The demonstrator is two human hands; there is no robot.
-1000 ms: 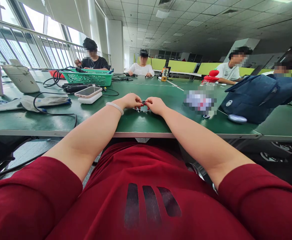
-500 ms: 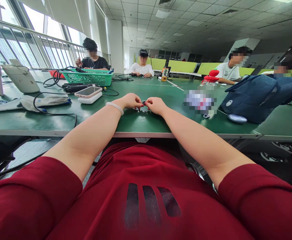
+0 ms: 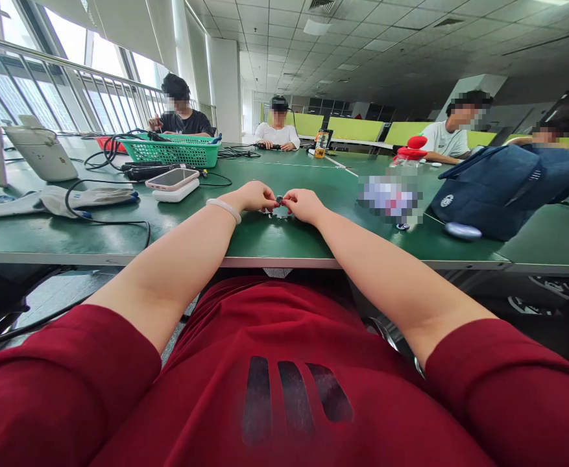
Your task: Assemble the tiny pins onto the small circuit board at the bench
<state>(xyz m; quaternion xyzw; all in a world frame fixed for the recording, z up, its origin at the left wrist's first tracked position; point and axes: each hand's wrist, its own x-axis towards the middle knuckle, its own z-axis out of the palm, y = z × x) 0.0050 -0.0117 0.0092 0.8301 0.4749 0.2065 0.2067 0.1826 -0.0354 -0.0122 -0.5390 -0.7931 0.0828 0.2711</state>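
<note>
Both my hands meet over the green table [image 3: 284, 245], fingertips almost touching. A small dark piece [image 3: 279, 200] is pinched between them; it is too small to tell its kind. My left hand [image 3: 255, 196], with a pale band [image 3: 224, 207] at its wrist, grips it from the left with closed fingers. From the right, the thumb and forefinger of my right hand [image 3: 304, 203] close on the same piece. Several tiny light-coloured bits [image 3: 278, 216] lie on the table just below the fingers, partly hidden.
Left of my hands are a phone [image 3: 172, 179] on a white case, grey-white gloves [image 3: 50, 200], black cables and a green basket [image 3: 172, 153]. A dark blue bag [image 3: 503, 191] and a red-topped jar [image 3: 409, 154] stand to the right. Several people sit around the table.
The small dark piece has turned or shifted slightly between my fingertips. My hands stay in nearly the same place. A person at the far right has moved a little.
</note>
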